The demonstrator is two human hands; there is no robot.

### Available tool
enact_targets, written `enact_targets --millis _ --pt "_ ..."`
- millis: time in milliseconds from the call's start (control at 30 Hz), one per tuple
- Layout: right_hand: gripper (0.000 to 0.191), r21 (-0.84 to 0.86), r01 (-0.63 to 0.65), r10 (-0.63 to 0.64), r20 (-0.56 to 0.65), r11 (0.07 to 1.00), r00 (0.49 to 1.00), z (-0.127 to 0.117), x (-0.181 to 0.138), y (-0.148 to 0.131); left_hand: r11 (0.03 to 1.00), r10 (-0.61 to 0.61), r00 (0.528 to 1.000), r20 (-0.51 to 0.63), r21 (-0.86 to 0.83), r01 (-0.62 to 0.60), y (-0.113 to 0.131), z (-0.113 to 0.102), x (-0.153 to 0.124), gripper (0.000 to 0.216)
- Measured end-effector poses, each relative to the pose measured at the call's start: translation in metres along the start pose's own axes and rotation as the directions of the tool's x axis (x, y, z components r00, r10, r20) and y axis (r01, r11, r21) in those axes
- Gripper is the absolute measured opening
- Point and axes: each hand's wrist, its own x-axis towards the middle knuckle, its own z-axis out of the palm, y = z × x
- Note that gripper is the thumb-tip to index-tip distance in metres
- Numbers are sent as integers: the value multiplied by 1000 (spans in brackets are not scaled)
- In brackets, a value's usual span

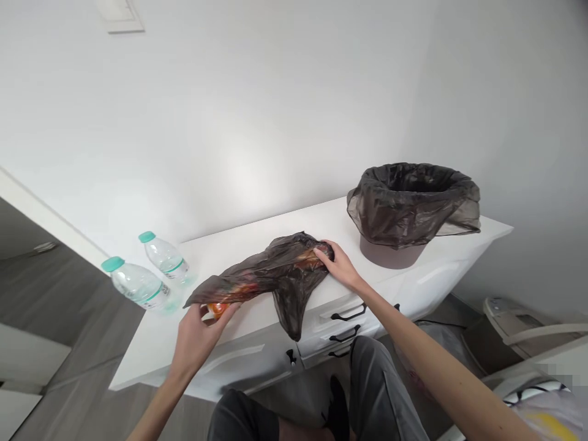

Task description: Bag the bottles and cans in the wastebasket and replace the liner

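Observation:
A black, see-through plastic garbage bag [261,269] lies stretched across the white cabinet top, with one part hanging over the front edge. Reddish and orange wrappers show dimly through it. My left hand [202,334] is closed on the bag's left edge, where an orange-and-white wrapper [217,308] peeks out between thumb and fingers. At the other end, my right hand [337,264] grips a bunched part of the bag, its thumb on top and something colourful under the plastic.
Two clear bottles with teal caps, one nearer [140,285] and one farther [165,256], stand at the cabinet's left. A lined trash bin [390,254] stands at the right. Below are drawers with black handles [344,334]. A white wall rises behind the cabinet [138,358].

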Motion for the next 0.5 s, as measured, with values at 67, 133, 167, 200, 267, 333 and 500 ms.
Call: enact_targets --millis 67,133,167,200,267,333,500 --pt "65 13 -12 12 8 1000 1000 1 -4 -1 994 -97 995 -32 -53 96 -17 -26 -19 64" --pt "66 16 -35 35 2 999 999 2 -7 0 984 -178 979 -101 -35 175 -32 -51 -33 64" --pt "67 10 -47 47 0 999 999 2 -8 1 980 -199 969 -150 1 201 -38 -62 -38 63" --pt "68 1 -58 58 0 998 998 3 -9 3 976 -205 958 -200 37 216 -43 -72 -41 63" --pt "69 -14 -71 71 5 997 997 3 -10 6 971 -193 941 -279 83 224 -49 -89 -44 64" --pt "69 -22 -75 75 11 997 997 3 -11 8 970 -187 926 -328 86 227 -51 -101 -43 66" --pt "69 -42 -116 117 11 992 993 3 -13 6 951 -256 902 -348 76 299 -50 -113 -29 80"
